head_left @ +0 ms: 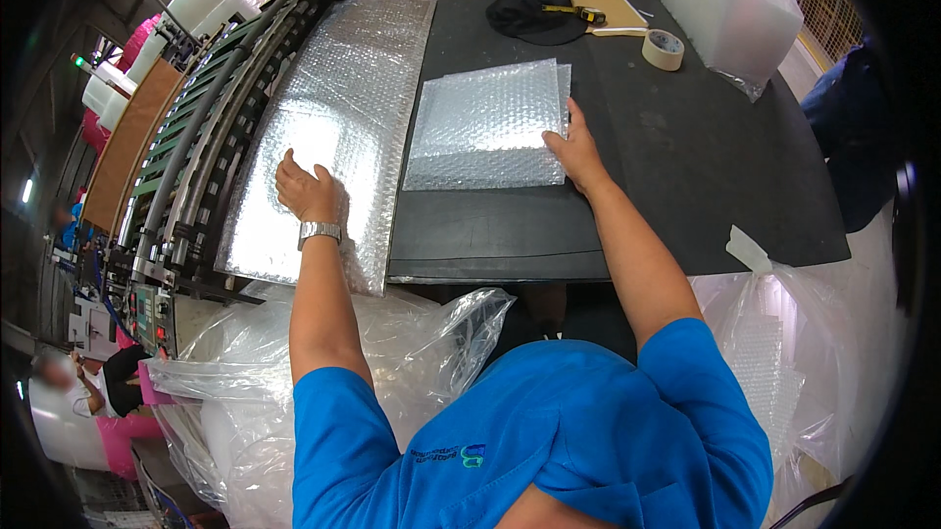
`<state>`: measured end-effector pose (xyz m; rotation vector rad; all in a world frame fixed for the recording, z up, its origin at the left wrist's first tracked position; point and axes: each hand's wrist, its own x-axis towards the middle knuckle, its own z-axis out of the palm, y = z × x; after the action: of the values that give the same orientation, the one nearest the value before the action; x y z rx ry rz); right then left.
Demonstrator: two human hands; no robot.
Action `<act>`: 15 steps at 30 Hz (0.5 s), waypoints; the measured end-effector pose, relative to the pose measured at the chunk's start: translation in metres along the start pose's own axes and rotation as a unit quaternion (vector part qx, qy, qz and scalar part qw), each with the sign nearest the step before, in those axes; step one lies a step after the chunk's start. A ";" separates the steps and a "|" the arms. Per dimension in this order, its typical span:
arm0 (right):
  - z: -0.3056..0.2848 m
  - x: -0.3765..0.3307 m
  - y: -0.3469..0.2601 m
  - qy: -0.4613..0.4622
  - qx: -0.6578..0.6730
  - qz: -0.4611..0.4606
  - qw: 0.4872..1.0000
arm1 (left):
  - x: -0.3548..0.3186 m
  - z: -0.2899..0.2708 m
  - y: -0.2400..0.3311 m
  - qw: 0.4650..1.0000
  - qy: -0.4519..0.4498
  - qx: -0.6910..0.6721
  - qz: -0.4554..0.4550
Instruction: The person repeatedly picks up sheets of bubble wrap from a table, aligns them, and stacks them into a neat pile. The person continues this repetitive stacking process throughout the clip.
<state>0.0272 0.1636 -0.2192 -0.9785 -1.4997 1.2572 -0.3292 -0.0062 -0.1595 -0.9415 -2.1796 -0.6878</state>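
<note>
My left hand [308, 191], a metal watch on its wrist, is over a long sheet of bubble wrap [387, 68] at the left of the dark table. Its fingers are apart with nothing in them; whether it touches the sheet I cannot tell. Just to the right lies a small stack of bubble wrap pieces [485, 127], their edges slightly out of line. My right hand [578, 149] grips the stack's right edge, thumb on top and fingers along the side.
A roller machine [211, 127] borders the table's left side. Toward the back lie a black cap [534, 14], a tape measure [591, 14] and a tape roll [664, 50]. A wrapped foam block [725, 14] stands back right. Plastic bags [794, 352] hang at the front. Another person [853, 137] stands at right.
</note>
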 end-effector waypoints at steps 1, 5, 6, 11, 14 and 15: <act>0.000 0.000 -0.001 -0.004 0.000 0.003 1.000 | 0.000 0.001 -0.001 1.000 0.004 -0.003 0.000; -0.001 -0.004 -0.007 -0.001 -0.009 0.016 1.000 | 0.000 0.000 0.001 1.000 0.009 0.005 -0.006; 0.000 -0.004 -0.007 -0.001 -0.001 0.008 1.000 | 0.000 0.000 0.000 1.000 0.012 0.003 -0.004; -0.001 -0.007 -0.013 -0.008 0.019 0.007 1.000 | -0.001 0.000 -0.001 1.000 0.013 -0.008 -0.001; -0.001 -0.005 -0.008 -0.004 0.006 0.002 1.000 | -0.001 0.002 -0.001 1.000 0.013 -0.003 -0.001; -0.002 -0.005 -0.008 -0.004 0.005 0.003 1.000 | -0.001 0.001 -0.001 1.000 0.011 -0.004 -0.002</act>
<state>0.0298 0.1583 -0.2122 -0.9728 -1.4964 1.2724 -0.3297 -0.0061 -0.1612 -0.9307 -2.1614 -0.7051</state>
